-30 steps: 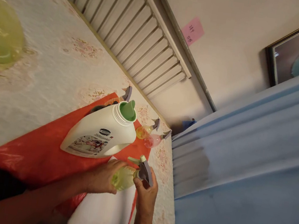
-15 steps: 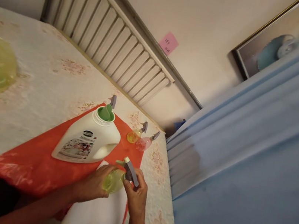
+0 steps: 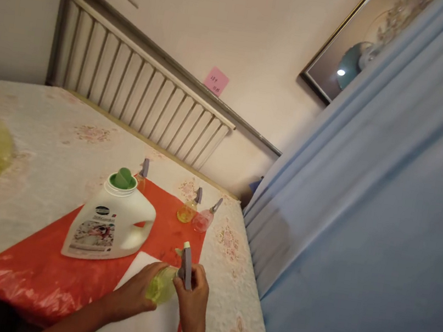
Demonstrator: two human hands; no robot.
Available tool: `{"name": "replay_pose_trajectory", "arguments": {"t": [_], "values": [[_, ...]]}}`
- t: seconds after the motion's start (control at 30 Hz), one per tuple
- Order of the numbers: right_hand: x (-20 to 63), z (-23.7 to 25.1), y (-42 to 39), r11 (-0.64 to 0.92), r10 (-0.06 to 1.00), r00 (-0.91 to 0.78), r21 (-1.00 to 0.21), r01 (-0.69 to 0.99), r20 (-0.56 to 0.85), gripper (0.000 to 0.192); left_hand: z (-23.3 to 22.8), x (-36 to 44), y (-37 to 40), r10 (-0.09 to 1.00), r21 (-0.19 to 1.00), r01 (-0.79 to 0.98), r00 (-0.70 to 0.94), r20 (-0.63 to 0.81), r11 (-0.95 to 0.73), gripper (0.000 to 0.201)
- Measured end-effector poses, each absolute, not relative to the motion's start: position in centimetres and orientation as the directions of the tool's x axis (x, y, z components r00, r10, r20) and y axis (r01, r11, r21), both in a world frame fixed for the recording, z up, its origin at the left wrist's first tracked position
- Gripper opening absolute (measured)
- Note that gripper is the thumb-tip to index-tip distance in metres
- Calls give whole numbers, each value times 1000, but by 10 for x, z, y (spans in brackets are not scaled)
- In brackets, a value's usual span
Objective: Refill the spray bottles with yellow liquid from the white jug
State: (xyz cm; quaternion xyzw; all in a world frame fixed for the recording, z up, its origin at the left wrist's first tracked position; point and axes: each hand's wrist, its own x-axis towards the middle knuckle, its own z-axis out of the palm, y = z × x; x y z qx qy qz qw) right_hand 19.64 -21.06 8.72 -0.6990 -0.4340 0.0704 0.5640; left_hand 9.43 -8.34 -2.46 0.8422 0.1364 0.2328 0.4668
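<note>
The left hand (image 3: 140, 292) gripped the green spray bottle (image 3: 160, 285) by its body; the right hand (image 3: 193, 300) clasped its grey trigger head (image 3: 186, 266), above the white towel (image 3: 147, 327).

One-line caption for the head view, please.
Left hand grips a small yellow-green spray bottle while right hand holds its grey trigger head, beside a white detergent jug on red plastic sheet.

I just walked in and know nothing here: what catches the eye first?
The red sheet on the table, with a big white jug standing on it. In front, the left hand holds a small green spray bottle while the right hand grips its grey trigger head. Blue curtain fills the right.
</note>
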Motion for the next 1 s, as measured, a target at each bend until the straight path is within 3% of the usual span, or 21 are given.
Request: {"name": "replay_pose_trajectory", "arguments": {"t": [0.2,0.4,0.7,1.0], "values": [[194,84,-204,51,677,608,-851,523,415,19,-43,91,-88,478,880,-30,831,285,-473,82],[196,84,-202,73,693,592,-856,511,412,20,-49,90,-95,555,901,36,798,235,-432,83],[204,92,-204,134,745,504,-839,527,436,27,-53,89,-95,573,900,19,777,261,-435,84],[210,99,-203,93,811,499,-909,406,305,23,-45,90,-94,564,892,25,783,263,-451,85]]}}
